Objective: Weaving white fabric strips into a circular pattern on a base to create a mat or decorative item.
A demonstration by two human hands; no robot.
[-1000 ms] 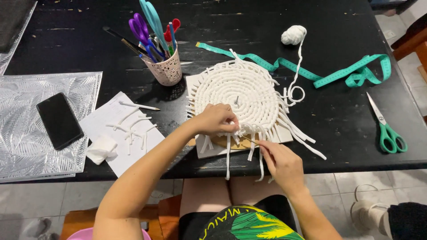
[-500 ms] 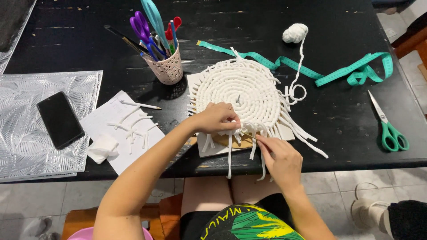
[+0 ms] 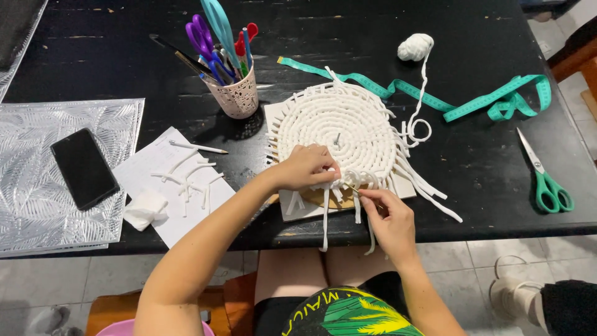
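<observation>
Left hand [image 3: 306, 167] pressed the coiled mat's [image 3: 339, 127] near rim while right hand [image 3: 388, 214] pinched a cord strand [image 3: 357, 208]; weaving that strand in looked due next.

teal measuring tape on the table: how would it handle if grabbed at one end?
The teal measuring tape is probably floppy: it lies in loose bends and a loop on the black table. Likely light, being thin and flat. It would trail and drag rather than lift as one piece.

Left: I see white paper sheet [image 3: 163, 186] and black phone [image 3: 83, 168] crowding | far-left: perforated pink cup of scissors [image 3: 235, 94] blocks | right: bare black tabletop [image 3: 485, 162] passable up to green-handled scissors [image 3: 547, 186] | far: teal tape measure [image 3: 472, 106] sprawls.
</observation>
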